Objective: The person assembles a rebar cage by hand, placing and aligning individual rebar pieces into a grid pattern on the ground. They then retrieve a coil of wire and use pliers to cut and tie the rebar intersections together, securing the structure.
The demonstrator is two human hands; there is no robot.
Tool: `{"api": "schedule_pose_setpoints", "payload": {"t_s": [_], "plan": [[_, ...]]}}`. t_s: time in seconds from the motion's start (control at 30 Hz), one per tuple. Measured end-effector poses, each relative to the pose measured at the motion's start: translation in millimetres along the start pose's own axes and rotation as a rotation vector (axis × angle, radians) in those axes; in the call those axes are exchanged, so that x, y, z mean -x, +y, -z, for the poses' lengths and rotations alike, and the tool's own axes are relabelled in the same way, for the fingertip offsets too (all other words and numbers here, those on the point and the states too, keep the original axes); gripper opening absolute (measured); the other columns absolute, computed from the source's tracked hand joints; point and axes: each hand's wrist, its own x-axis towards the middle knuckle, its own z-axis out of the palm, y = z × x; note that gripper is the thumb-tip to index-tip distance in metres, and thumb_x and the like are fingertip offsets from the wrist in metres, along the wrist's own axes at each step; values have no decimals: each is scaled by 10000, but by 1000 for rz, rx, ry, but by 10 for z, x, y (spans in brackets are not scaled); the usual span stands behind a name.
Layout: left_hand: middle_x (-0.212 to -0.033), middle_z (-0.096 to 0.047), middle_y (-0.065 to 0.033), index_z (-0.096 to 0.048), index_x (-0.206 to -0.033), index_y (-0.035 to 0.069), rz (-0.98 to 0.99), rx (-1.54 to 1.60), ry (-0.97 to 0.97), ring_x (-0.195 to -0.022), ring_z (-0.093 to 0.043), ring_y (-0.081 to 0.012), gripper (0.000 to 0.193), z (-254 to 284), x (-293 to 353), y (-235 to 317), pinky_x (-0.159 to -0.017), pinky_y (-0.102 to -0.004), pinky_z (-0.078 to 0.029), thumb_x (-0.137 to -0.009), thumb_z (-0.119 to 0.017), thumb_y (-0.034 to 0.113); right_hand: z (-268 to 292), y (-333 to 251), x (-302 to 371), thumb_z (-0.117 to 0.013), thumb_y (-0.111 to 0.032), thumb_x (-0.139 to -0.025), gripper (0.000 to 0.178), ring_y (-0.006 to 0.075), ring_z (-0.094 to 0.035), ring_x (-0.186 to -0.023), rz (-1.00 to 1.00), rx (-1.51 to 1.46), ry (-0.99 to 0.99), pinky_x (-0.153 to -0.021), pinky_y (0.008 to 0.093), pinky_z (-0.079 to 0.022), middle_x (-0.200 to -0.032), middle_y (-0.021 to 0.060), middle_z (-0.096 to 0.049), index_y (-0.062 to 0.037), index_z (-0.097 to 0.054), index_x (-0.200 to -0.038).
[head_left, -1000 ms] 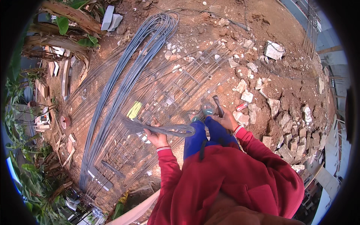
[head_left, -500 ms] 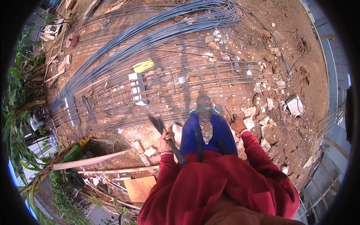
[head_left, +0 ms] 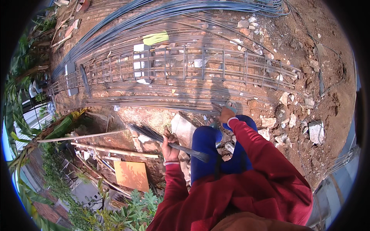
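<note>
My left hand [head_left: 170,148] is closed around the middle of a bundle of thin dark tie wire [head_left: 194,152], which sticks out on both sides of the fist. Low over the near bars, in front of my feet, is my right hand [head_left: 227,114]. It is closed on a short rod-like tool, mostly hidden by the fingers. Beyond it lies a long rebar cage [head_left: 185,63] of bars tied with stirrups, resting partly on grey blocks [head_left: 141,61]. Loose straight rebar [head_left: 162,103] runs along the ground between the cage and me.
Bent blue-grey rebar [head_left: 185,8] lies at the far side. A yellow-green cloth [head_left: 155,38] sits behind the cage. Broken stones [head_left: 316,132] and rough soil are on the right. Bamboo poles [head_left: 115,151], an orange board [head_left: 131,176] and plants lie at the left.
My body has bent lower, with the knees more folded. My right hand has moved left and forward to the bars by my feet. The wire bundle has swung closer to level in my left hand.
</note>
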Motion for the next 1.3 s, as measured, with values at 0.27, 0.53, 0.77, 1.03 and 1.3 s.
{"api": "schedule_pose_setpoints", "payload": {"t_s": [0.27,0.53,0.77,1.03,1.3], "plan": [[-1259,-604,-27,-399,-1383,31,-65,36,-178,-698,-456,-86,525,946,-1119,-390,-671,-213,-430,-922,-603,178,-664,220,-1468,-699,-332,-790,534,382,-595,-1074,104,128,204,-930,437,-467,-1090,260,-629,15,-545,-1166],[-1162,-557,-71,-376,-1411,12,-186,-378,-307,-763,-458,-92,583,1081,-2082,-753,-650,-205,-430,-909,-627,170,12,-830,-1484,-389,-434,-994,545,372,-555,-1134,794,-377,-76,-962,424,-418,-1199,257,-582,21,-512,-1269],[-928,-615,-64,-534,-1165,-12,-114,-696,-564,-693,-515,-114,380,848,-2197,-1048,-721,-296,-507,-879,-683,190,166,-1514,-1084,-416,-345,-985,434,429,-628,-869,917,-143,405,-793,480,-477,-905,291,-634,33,-607,-1080],[-774,-414,30,-543,-1114,61,86,-420,-903,-624,-401,-66,336,47,-2160,-897,-622,-242,-418,-945,-561,351,1134,-1287,-427,-478,-418,-970,473,300,-629,-744,995,-245,688,-684,422,-470,-771,178,-630,32,-621,-937],[-726,-361,36,-485,-901,123,-169,-265,-800,-615,-370,-63,270,-431,-2334,-714,-572,-207,-369,-922,-578,376,450,-217,67,-670,-220,-887,261,122,-601,-803,874,-482,426,-732,304,-491,-845,51,-660,-3,-655,-1029]]}}
